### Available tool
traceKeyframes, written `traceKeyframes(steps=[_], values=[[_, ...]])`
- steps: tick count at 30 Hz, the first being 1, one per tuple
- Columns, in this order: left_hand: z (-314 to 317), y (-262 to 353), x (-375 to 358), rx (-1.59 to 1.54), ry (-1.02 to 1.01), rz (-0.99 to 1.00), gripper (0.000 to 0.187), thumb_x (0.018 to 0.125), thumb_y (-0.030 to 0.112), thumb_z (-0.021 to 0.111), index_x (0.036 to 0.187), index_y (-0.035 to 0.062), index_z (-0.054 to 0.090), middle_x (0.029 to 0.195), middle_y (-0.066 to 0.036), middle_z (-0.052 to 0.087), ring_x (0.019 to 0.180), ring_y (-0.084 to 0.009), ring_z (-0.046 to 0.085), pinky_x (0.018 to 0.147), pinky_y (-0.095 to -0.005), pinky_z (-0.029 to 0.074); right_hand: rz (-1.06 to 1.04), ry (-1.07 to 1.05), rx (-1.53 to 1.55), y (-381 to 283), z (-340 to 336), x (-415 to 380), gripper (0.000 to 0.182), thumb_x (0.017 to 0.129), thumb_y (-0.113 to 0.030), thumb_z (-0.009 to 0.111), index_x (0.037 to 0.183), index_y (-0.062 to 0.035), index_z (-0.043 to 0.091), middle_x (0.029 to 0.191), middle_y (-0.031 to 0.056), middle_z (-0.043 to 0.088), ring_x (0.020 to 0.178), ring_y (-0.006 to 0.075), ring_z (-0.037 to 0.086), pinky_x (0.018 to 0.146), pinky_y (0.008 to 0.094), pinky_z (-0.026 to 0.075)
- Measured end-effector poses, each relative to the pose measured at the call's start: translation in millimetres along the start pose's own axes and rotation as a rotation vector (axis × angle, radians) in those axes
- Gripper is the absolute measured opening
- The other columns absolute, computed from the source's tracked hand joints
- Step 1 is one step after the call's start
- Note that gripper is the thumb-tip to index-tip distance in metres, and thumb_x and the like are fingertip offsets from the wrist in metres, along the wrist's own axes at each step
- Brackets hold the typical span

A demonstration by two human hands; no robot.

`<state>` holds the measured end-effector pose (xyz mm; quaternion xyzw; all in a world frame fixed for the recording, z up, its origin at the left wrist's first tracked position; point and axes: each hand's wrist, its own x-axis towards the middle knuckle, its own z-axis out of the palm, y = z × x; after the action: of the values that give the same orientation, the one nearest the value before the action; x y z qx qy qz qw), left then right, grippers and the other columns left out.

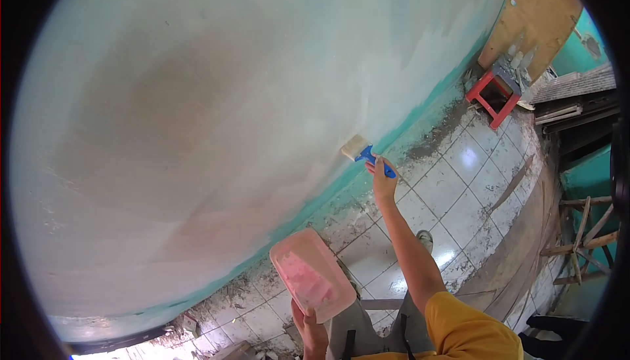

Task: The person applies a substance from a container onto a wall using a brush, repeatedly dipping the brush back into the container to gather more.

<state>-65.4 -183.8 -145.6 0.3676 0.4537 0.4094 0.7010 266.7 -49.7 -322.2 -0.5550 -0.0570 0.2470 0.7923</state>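
My right hand (383, 175) is closed round the blue handle of a wide paintbrush (357, 147). The brush's pale bristles lie against the lower part of a large wall (262, 91) with whitish, pinkish and teal patches. Below and to the left, my left hand (310, 328) grips the near edge of a pink plastic tub (338, 296). Pink-white paint or paste (305, 278) is smeared inside the tub, which is tilted towards the wall's base.
A red stool (493, 101) with tools on top stands at the upper right beside a brown board (535, 16). Wooden pieces (584, 239) are at the far right. Debris litters the dirty white tiled floor (420, 180) along the wall.
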Motion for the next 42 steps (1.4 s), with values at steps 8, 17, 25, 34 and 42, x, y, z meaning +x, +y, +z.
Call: traceKeyframes(steps=[8, 17, 25, 34, 42], values=[[5, 6, -13, 0.005, 0.024, -0.007, 0.07, 0.093, 0.034, 0.059, 0.146, -0.003, 0.032, 0.138, -0.016, 0.049, 0.13, -0.0266, 0.048, 0.109, -0.0407, 0.038, -0.302, -0.103, 0.075, -208, 91, -28, 0.038, 0.103, -0.024, 0.051, 0.121, 0.0068, 0.062, 0.109, 0.019, 0.069, 0.098, 0.0262, 0.07, 0.085, 0.0339, 0.057], [9, 8, -13, -0.007, 0.041, -0.018, 0.069, 0.093, 0.032, 0.059, 0.146, -0.0027, 0.032, 0.138, -0.016, 0.048, 0.128, -0.0256, 0.049, 0.108, -0.0404, 0.039, -0.092, 0.002, 0.068, -70, 44, -15, 0.043, 0.103, -0.027, 0.045, 0.125, 0.0077, 0.058, 0.113, 0.0218, 0.067, 0.104, 0.0297, 0.069, 0.092, 0.038, 0.054], [20, 23, -13, -0.007, 0.041, -0.005, 0.073, 0.092, 0.035, 0.062, 0.146, -0.0037, 0.031, 0.138, -0.017, 0.048, 0.128, -0.027, 0.049, 0.107, -0.0417, 0.04, -0.211, -0.059, 0.033, -182, 95, -38, 0.041, 0.103, -0.027, 0.048, 0.121, 0.0072, 0.061, 0.106, 0.0195, 0.069, 0.098, 0.0285, 0.07, 0.088, 0.0371, 0.055], [23, 31, -7, -0.033, 0.033, 0.03, 0.073, 0.092, 0.035, 0.061, 0.146, -0.0037, 0.031, 0.139, -0.017, 0.047, 0.129, -0.0277, 0.049, 0.108, -0.042, 0.04, -0.234, -0.062, 0.256, -154, 87, -41, 0.047, 0.104, -0.031, 0.045, 0.126, 0.009, 0.054, 0.112, 0.0247, 0.067, 0.106, 0.0325, 0.068, 0.094, 0.0403, 0.054], [15, 31, -10, -0.016, 0.081, 0.013, 0.07, 0.093, 0.032, 0.058, 0.147, -0.0038, 0.03, 0.14, -0.017, 0.047, 0.129, -0.0269, 0.048, 0.109, -0.0408, 0.038, 0.022, 0.013, 0.076, -89, 52, -30, 0.041, 0.104, -0.026, 0.044, 0.125, 0.0072, 0.055, 0.111, 0.0233, 0.067, 0.103, 0.031, 0.069, 0.091, 0.0377, 0.055]])
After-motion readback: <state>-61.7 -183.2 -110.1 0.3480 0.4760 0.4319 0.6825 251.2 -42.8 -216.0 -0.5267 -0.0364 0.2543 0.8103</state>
